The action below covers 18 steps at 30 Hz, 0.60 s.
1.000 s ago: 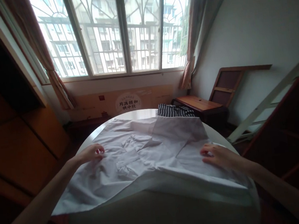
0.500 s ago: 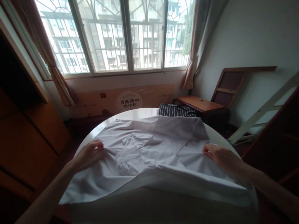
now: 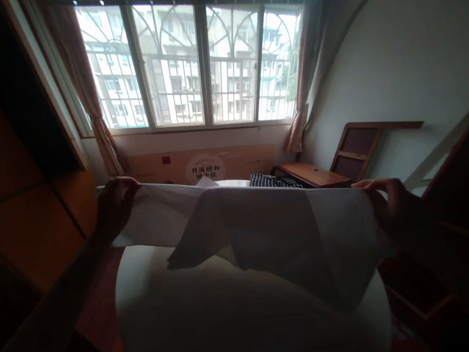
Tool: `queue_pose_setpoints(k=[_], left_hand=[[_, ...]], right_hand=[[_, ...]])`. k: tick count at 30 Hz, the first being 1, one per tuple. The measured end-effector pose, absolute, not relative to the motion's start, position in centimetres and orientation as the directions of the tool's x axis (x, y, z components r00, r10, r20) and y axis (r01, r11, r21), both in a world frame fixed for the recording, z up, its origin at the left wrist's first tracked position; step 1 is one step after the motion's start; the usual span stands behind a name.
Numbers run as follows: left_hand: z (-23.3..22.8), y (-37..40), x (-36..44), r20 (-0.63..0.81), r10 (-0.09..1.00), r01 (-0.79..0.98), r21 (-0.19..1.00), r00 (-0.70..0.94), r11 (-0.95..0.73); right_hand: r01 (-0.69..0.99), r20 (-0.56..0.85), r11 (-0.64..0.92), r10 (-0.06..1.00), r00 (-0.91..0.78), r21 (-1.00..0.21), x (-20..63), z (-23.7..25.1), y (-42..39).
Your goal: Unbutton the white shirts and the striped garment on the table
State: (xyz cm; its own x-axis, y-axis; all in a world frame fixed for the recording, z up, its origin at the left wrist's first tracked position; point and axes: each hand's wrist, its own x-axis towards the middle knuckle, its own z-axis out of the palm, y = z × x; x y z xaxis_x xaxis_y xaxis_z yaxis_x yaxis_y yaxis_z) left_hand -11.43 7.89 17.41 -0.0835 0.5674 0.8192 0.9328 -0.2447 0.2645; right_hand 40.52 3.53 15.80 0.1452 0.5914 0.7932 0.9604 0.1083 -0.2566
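Note:
A white shirt [image 3: 271,216] is stretched between my two hands, lifted above a round white table [image 3: 182,325]. My left hand [image 3: 118,201] pinches its upper edge at the left. At the right end of that same edge, my right hand [image 3: 385,194] is closed on the fabric. The cloth hangs in folds, and one pointed flap droops left of its middle. Behind the lifted cloth, the far part of the table is mostly hidden. A black-and-white striped cloth [image 3: 274,180] lies at the table's far edge, partly covered from view.
A wooden side table [image 3: 315,172] stands beyond at the right, near a leaning wooden frame [image 3: 354,145]. Orange-brown cabinets [image 3: 51,216] rise at the left. Ahead are a barred window [image 3: 202,63] and a printed cardboard panel [image 3: 154,167].
Both hands have risen from the tabletop, lifting the white shirt by its edge. It lay spread over the table before and now hangs between them. The view has tilted up a little.

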Motion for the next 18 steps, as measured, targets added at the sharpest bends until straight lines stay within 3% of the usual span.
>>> queue_pose_setpoints(k=[2,4,8,11,14,18], left_hand=[[18.4,7.5,-11.3,0.82,0.542,0.909,0.351,-0.182,-0.226],[18.3,7.9,-11.5,0.781,0.593,0.904,0.379,-0.198,-0.198],[15.3,10.2,-11.7,0.614,0.789,0.974,0.176,0.005,-0.143],[12.0,10.8,-9.9,0.594,0.798,0.974,0.106,0.101,-0.202],[9.8,9.5,-5.3,0.613,0.713,0.877,0.064,0.341,-0.475],[9.4,6.2,3.4,0.575,0.46,0.596,-0.062,0.677,-0.8]], right_hand=[[0.95,0.733,0.032,0.644,0.218,-0.311,40.4,16.6,3.2],[0.948,0.625,0.045,0.762,0.171,-0.314,40.1,16.7,3.2],[0.913,0.399,0.215,0.915,-0.064,-0.348,39.2,14.5,3.8],[0.875,0.344,0.301,0.924,-0.17,-0.378,38.6,12.3,4.2],[0.842,0.346,0.352,0.913,-0.214,-0.408,37.5,11.5,4.0],[0.8,0.349,0.4,0.901,-0.256,-0.448,34.9,12.5,3.0]])
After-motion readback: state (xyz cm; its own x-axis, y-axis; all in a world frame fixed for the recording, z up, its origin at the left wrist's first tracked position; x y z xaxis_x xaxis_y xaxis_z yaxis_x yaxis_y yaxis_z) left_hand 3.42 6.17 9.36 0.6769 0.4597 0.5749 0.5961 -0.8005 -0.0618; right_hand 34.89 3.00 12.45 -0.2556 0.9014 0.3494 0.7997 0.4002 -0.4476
